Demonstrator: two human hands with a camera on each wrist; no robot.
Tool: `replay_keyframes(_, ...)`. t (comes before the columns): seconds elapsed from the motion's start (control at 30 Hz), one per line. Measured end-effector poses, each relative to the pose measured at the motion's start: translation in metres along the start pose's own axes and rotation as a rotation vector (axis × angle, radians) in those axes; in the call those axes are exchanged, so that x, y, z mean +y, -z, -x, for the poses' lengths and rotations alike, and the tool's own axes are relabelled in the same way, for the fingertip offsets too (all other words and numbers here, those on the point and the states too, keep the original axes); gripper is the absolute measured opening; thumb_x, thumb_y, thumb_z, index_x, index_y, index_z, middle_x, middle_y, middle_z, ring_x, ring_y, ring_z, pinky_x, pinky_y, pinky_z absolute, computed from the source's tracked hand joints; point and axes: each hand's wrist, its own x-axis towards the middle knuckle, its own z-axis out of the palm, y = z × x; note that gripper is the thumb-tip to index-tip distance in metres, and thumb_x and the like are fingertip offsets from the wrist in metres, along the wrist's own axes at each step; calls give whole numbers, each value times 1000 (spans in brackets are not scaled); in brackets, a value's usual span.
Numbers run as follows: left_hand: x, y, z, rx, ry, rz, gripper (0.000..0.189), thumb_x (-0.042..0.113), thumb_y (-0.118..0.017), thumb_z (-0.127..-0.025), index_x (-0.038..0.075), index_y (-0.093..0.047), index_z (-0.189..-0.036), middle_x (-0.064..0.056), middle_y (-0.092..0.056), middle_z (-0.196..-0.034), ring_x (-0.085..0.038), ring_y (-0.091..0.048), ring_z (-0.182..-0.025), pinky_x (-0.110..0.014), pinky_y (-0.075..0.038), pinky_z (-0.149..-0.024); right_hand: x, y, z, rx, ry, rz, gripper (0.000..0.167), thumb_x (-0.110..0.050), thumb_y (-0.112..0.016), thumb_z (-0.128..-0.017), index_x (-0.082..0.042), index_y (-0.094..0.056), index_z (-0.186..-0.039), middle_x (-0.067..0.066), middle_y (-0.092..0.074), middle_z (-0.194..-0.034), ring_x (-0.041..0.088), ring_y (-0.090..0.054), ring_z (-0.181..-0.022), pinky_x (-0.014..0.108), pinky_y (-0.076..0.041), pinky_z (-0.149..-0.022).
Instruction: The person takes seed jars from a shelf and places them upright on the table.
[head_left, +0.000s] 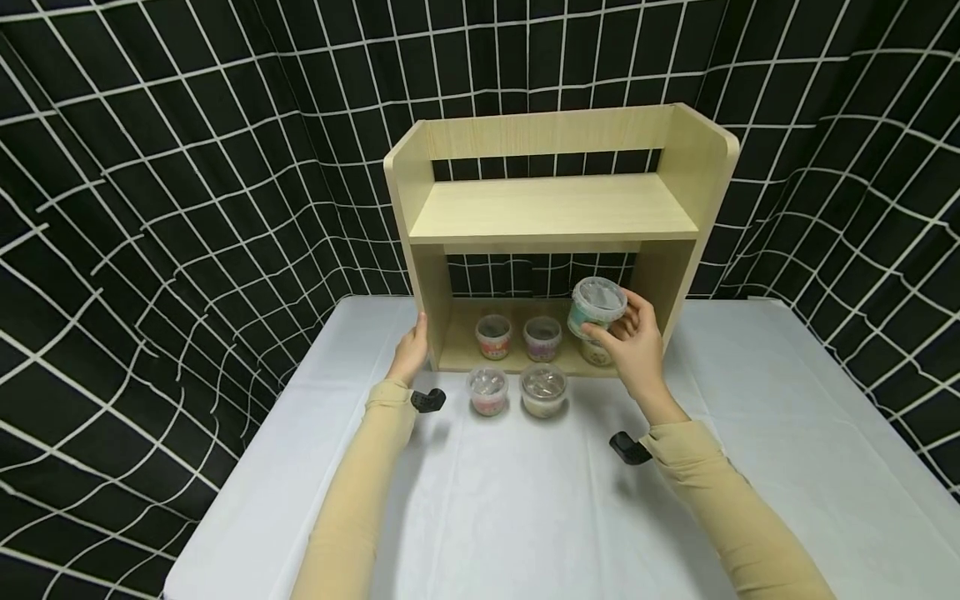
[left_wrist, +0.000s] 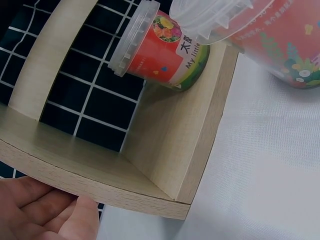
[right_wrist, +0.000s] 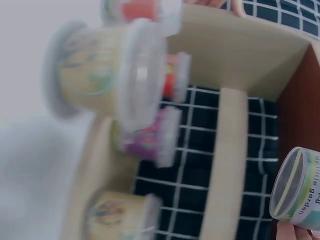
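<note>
My right hand (head_left: 633, 346) grips a lidded plastic cup (head_left: 592, 312) with a pale green label, just above the lower shelf board at the right. That cup (right_wrist: 302, 190) shows printed lettering in the right wrist view. Below it, partly hidden, a cream-labelled cup (head_left: 597, 353) stands on the board. To its left are a purple-labelled cup (head_left: 542, 343) and a red-labelled cup (head_left: 493, 343). My left hand (head_left: 408, 354) rests against the outer side of the wooden shelf unit (head_left: 555, 208), thumb at the front edge of its left panel (left_wrist: 95, 187).
In front of the shelf unit, a pink-labelled cup (head_left: 488, 403) and another cream-labelled cup (head_left: 543, 407) stand on the white-covered table (head_left: 510, 508). Black cloth with a white grid (head_left: 187, 167) hangs around the back and sides.
</note>
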Motion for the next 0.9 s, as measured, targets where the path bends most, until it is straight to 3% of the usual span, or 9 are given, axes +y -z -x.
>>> replay_keyframes(0.23,1,0,0,-12,15,-25,87,68,-11,-90,2,-31,-144,-18,-31,-145,-37,-28,-131,-47,-22,-108,4,16,18,22,-116,52,71,-4,-72,-81,4,-28,-136,19,-46,-127,22,-47,-116,34,-37,-100)
replay_keyframes(0.53,3,-1,0,29,9,-32,84,65,-12,-92,2,-35,-142,-18,-34,-143,-37,-29,-130,-46,-23,-107,50,32,28,6,-173,95,76,-9,-77,-78,0,-31,-138,15,-49,-123,15,-49,-112,26,-39,-97)
replay_keyframes(0.7,3,-1,-1,31,12,-28,81,63,-13,-94,1,-35,-141,-19,-35,-143,-37,-30,-130,-46,-23,-107,56,35,37,-11,-221,122,77,-10,-77,-78,3,-29,-137,19,-48,-124,24,-47,-114,34,-39,-98)
replay_keyframes(0.9,2,-1,-1,29,13,-28,81,63,-13,-94,0,-36,-141,-20,-35,-142,-38,-30,-130,-46,-23,-107,71,39,45,-33,-239,195,79,-18,-78,-77,3,-29,-136,19,-48,-123,27,-47,-114,31,-42,-96)
